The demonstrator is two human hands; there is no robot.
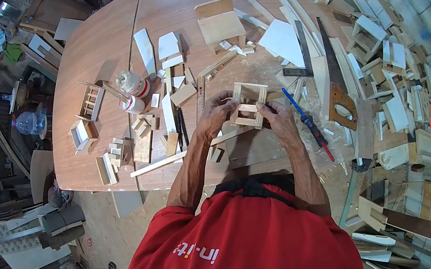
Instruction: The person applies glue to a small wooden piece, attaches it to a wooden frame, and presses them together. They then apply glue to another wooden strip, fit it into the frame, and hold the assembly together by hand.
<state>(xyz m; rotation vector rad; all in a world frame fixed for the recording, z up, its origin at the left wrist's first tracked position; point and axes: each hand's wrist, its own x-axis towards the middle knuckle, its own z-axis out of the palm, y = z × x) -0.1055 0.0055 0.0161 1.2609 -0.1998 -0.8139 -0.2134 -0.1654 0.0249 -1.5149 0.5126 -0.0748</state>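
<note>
- The broad brown desk (pixel 92 58), smooth with faint wood grain, curves across most of the frame; pale strips, offcuts and dust lie on it.
- The plain red fabric shirt (pixel 259 248), with white lettering, fills the lower middle.
- The handsaw (pixel 343 107), upper right of the frame, has a long dark tapering blade and an orange-brown wooden handle.
- The tan L-shaped wooden piece (pixel 220 25), a flat panel with a raised back, rests at upper centre.
- The black try square (pixel 298 72) lies beside a smooth white panel (pixel 284 39).
- The slim blue, black and red tool (pixel 312 128) lies aslant, right of the hands.
- The small pale wooden frame (pixel 247 107), at the centre of the frame, is boxy and open, with narrow straight uprights, layered-looking edges and crossbars; its wood looks raw and light.
- The left hand (pixel 217 113) has its fingers closed on the frame's left side; the right hand (pixel 280 123) grips its right side.
- Two squat containers (pixel 133 84) with pale contents and red markings stand at left centre.
</note>
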